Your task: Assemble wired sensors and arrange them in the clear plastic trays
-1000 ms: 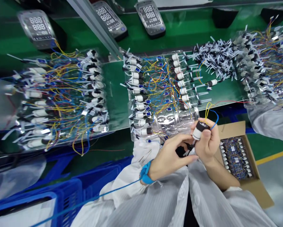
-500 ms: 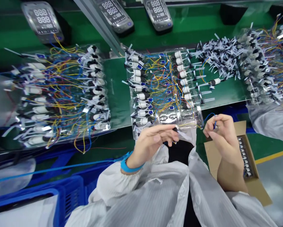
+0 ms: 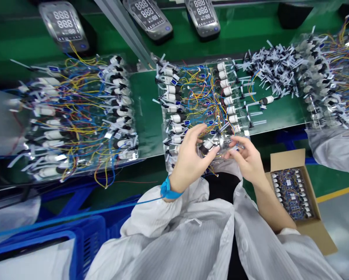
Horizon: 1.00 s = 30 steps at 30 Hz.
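The green bench (image 3: 147,116) bears a clear tray (image 3: 223,140) mid-scene. Over its near end, the left hand (image 3: 192,157) curves half-spread; the right hand (image 3: 248,159), rightward, bunches its fingertips, on what I cannot tell. Between left thumb and fingers sits a white-and-black cylinder (image 3: 208,144), grip unclear.

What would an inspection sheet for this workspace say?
Surface: green tabletop bearing clear plastic trays.
Job's things: white-and-black cylinders rowed in the middle tray.
Clutter: heap of small black pieces with pale strips.
Hands: bare left hand around one cylinder, bare right hand over the middle tray; both grips unclear.
Cables: thin yellow, blue and red wires tangled across the trays; blue cord from the blue wristband.
Surroundings: grey display units behind, open brown cardboard box right, blue plastic crate left.
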Tool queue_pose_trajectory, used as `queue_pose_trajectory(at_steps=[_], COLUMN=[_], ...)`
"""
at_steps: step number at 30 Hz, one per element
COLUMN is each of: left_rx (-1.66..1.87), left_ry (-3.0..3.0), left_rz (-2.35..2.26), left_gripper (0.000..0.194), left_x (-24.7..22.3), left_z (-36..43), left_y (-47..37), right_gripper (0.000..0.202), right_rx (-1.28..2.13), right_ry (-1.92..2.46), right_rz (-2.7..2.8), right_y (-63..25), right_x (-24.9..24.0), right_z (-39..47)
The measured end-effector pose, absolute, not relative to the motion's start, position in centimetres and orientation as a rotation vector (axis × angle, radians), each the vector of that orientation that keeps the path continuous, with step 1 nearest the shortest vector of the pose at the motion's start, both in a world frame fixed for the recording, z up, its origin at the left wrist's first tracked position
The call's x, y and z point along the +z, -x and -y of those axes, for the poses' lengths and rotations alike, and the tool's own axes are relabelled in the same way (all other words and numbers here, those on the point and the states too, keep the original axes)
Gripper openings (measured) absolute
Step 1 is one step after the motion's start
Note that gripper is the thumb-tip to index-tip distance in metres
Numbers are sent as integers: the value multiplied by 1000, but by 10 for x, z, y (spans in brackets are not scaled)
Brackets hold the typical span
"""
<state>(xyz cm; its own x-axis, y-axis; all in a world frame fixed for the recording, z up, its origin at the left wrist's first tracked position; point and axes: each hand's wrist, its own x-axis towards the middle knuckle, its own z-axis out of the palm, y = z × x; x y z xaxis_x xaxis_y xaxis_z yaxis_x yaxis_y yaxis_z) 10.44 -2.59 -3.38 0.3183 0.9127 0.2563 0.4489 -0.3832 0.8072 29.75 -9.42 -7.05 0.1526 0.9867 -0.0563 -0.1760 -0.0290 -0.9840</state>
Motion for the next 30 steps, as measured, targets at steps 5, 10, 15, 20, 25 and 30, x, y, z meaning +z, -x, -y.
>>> queue_pose_trajectory(at_steps=[5, 10, 15, 20, 25, 30], left_rx=[699, 360, 316, 692, 781, 915], left_ry=[-2279, -2548, -2511, -2216, -1754, -1678], left_rz=[-1149, -1235, -1201, -954, -805, -757], left_gripper=[27, 22, 25, 13, 18, 11], left_x=[-32, -30, -39, -30, -21, -15], left_z=[7, -20, -37, -22, 3, 18], left_y=[-127, -158, -161, -143, -134, -130], right_gripper=[25, 22, 18, 16, 12, 8], right_rx=[1138, 1091, 1073, 1113, 1094, 1074], right_ry=[1231, 1226, 1148, 1074, 1005, 966], right_rz=[832, 856, 788, 721, 756, 803], right_y=[-296, -301, -305, -307, -303, -298], right_x=[-70, -71, -67, -59, -47, -37], right_z=[89, 93, 97, 98, 93, 93])
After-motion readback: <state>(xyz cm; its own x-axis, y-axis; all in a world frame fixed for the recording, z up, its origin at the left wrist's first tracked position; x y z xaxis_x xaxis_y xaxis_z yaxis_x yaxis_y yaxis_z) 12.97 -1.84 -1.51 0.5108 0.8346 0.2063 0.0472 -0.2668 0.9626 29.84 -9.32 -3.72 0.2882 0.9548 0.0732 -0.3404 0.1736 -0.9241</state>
